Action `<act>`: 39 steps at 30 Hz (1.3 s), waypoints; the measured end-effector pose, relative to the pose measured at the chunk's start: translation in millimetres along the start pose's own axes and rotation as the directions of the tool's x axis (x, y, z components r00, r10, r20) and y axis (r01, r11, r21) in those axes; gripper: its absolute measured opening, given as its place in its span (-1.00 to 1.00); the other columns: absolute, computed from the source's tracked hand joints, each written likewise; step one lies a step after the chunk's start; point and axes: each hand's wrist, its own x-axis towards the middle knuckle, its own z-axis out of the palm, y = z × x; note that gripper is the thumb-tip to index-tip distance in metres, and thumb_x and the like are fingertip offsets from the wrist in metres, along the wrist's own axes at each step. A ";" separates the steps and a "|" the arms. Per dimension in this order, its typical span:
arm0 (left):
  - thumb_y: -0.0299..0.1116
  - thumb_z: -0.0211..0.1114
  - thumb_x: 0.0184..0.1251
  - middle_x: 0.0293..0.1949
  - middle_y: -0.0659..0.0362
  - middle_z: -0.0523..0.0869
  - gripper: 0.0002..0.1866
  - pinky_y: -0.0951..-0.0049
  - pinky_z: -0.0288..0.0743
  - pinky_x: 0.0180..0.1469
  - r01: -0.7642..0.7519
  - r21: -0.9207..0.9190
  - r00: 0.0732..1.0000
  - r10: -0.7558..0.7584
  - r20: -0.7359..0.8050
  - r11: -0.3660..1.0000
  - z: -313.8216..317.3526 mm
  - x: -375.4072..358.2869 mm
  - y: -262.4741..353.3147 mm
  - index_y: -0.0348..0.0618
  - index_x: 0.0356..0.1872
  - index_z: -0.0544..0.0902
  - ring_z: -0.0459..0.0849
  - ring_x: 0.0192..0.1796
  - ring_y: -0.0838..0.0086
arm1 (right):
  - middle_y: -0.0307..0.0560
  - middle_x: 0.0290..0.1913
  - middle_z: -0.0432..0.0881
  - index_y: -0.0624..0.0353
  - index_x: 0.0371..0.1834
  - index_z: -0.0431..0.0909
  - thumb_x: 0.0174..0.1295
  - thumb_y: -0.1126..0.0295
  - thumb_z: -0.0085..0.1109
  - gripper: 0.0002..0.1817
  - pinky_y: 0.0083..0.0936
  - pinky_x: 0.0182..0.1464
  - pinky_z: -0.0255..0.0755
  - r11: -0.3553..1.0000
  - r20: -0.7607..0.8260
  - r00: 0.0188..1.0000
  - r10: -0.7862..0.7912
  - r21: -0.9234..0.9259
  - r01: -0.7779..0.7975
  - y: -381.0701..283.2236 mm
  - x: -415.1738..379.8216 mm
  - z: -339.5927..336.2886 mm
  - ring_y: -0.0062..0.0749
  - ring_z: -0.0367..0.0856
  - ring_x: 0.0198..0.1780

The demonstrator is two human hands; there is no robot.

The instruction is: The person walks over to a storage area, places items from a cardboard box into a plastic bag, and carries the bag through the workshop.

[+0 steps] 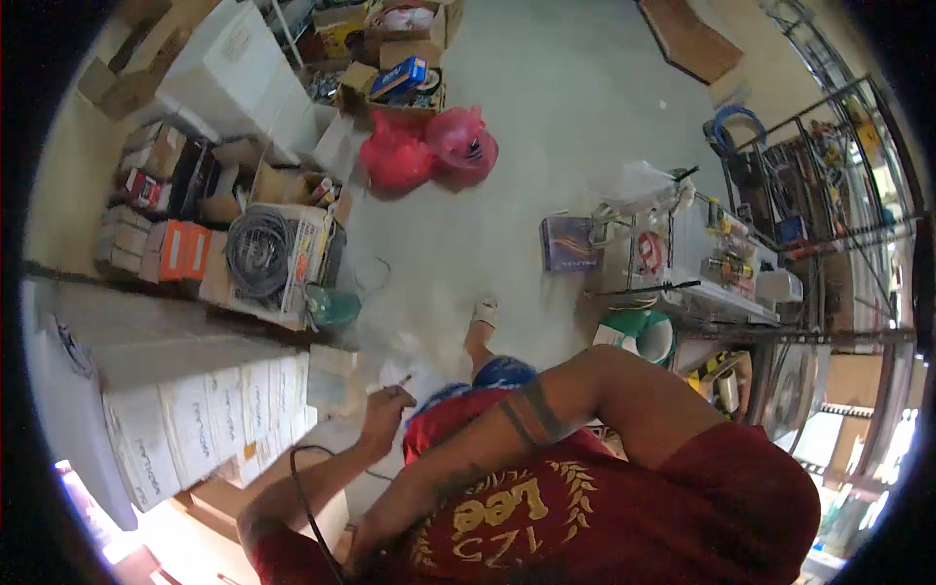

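Observation:
My left hand (390, 402) is low at the centre left, in front of the dark red shirt. Its fingers are curled together, with a small thin shape at the tips that I cannot make out. My right forearm (458, 473) crosses my chest toward my left arm, and the right hand's fingers are hidden near the bottom edge. A dark cable (304, 497) hangs over my left forearm. One sandalled foot (485, 312) is ahead on the pale floor.
Two red plastic bags (398, 156) sit by the boxes at left. A coil of grey cable (260, 251) lies on the left shelf, above stacked white boxes (200, 419). At right are a purple box (572, 244), a wheeled rack (707, 258) and a green-white roll (639, 336).

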 end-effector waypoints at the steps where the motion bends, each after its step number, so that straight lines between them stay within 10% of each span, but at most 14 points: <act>1: -0.41 0.21 0.00 -0.57 0.26 0.54 -0.86 0.51 0.23 -0.38 -0.058 -0.004 0.998 0.058 0.009 0.998 7.9 4.7 13.1 -0.27 -0.56 0.65 0.39 -0.48 0.58 | 0.09 0.08 0.57 0.39 0.09 0.47 0.42 0.19 -0.03 -0.57 -0.31 -0.01 0.39 1.000 0.054 0.999 0.007 -0.018 -0.006 2.9 -2.6 -8.1 -0.29 0.54 -0.06; 2: -0.40 0.21 0.01 -0.58 0.27 0.53 -0.86 0.51 0.23 -0.39 -0.116 0.003 0.993 0.116 0.022 0.993 13.8 6.9 27.1 -0.26 -0.56 0.65 0.38 -0.49 0.58 | 0.09 0.08 0.57 0.39 0.09 0.47 0.42 0.19 -0.03 -0.57 -0.31 -0.01 0.39 1.000 0.052 0.999 -0.006 -0.008 0.007 -8.9 -7.3 -5.3 -0.29 0.54 -0.06; 4: -0.40 0.21 0.01 -0.59 0.29 0.52 -0.86 0.51 0.23 -0.40 -0.138 0.041 0.990 0.139 -0.013 0.990 20.9 24.2 44.2 -0.26 -0.56 0.65 0.37 -0.50 0.58 | 0.02 0.09 0.58 0.37 0.08 0.50 0.43 0.17 -0.07 -0.57 -0.31 0.00 0.38 0.775 0.045 0.872 0.487 0.438 -0.455 -54.3 -14.5 -13.5 -0.36 0.53 -0.07; 22: -0.36 0.25 -0.01 -0.58 0.22 0.56 -0.81 0.51 0.32 -0.31 -0.206 0.203 0.978 0.192 0.083 0.957 84.9 135.4 182.0 -0.33 -0.56 0.60 0.46 -0.42 0.59 | 0.03 0.17 0.54 0.38 0.16 0.43 0.47 0.27 -0.22 -0.58 -0.37 0.25 0.28 0.751 -0.082 0.860 0.503 0.534 -0.388 -172.3 -83.4 -95.5 -0.36 0.47 0.15; 35: -0.40 0.26 -0.03 -0.55 0.16 0.62 -0.83 0.51 0.37 -0.22 0.051 0.097 0.997 -0.056 0.053 0.994 87.3 307.2 282.4 -0.34 -0.55 0.62 0.52 -0.40 0.51 | 0.04 0.18 0.53 0.39 0.16 0.43 0.45 0.19 -0.13 -0.54 -0.36 0.27 0.26 0.882 -0.212 0.891 0.402 0.350 -0.315 -273.8 -144.7 -318.2 -0.30 0.47 0.16; 39: -0.40 0.22 0.03 -0.55 0.23 0.55 -0.85 0.51 0.31 -0.32 -0.002 0.069 0.988 -0.008 0.154 0.998 78.2 353.5 316.7 -0.30 -0.56 0.57 0.42 -0.44 0.58 | 0.06 0.19 0.52 0.40 0.16 0.43 0.44 0.17 -0.10 -0.53 -0.36 0.29 0.25 0.724 -0.188 0.807 0.559 0.586 -0.365 -302.9 -154.8 -367.2 -0.30 0.45 0.20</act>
